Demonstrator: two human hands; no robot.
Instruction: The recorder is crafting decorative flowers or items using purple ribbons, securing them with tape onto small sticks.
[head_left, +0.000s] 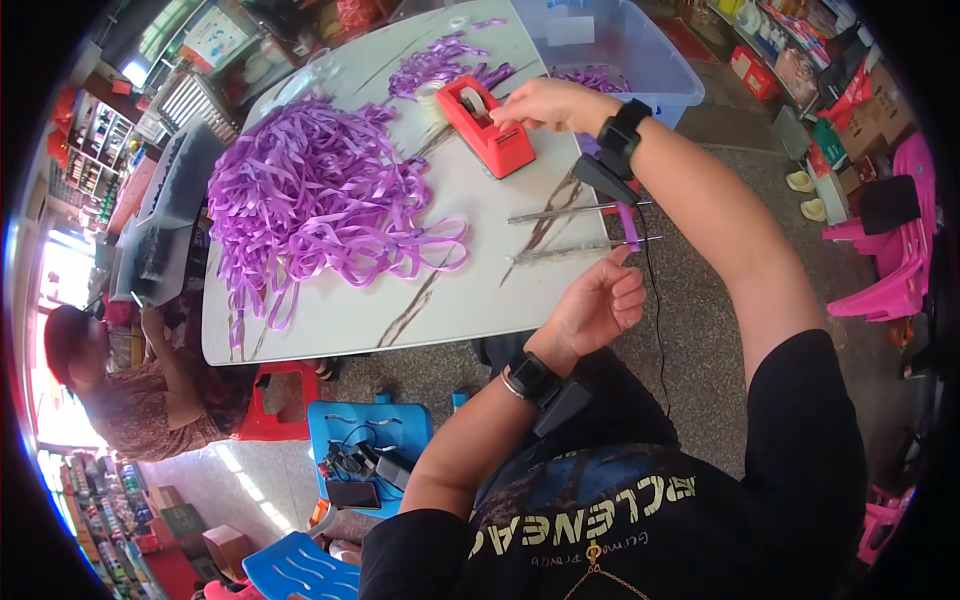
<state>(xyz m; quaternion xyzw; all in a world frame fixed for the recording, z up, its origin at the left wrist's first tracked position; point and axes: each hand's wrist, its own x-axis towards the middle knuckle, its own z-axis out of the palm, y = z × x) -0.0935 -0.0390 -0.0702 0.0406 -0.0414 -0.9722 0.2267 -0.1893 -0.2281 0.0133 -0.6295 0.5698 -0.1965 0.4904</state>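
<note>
My left hand (602, 300) is closed at the table's right edge. Its thumb and forefinger meet a short purple ribbon (628, 222), which spans two thin metal rods (565, 212) that jut past the edge. Above and to the left, my right hand (550, 104) reaches over a red tape dispenser (495, 142). Its fingers are pinched beside the tape roll (472, 100), at the end of the tape; the strip itself is too fine to make out. A large heap of purple ribbon loops (310, 190) covers the table's left part.
Behind the dispenser lies a smaller ribbon pile (440, 62). A clear plastic bin (650, 60) with more ribbons stands beyond the marble-patterned table (400, 318). At left, another person (150, 390) sits by a red stool (280, 400). A blue stool (410, 425) holds cables and devices.
</note>
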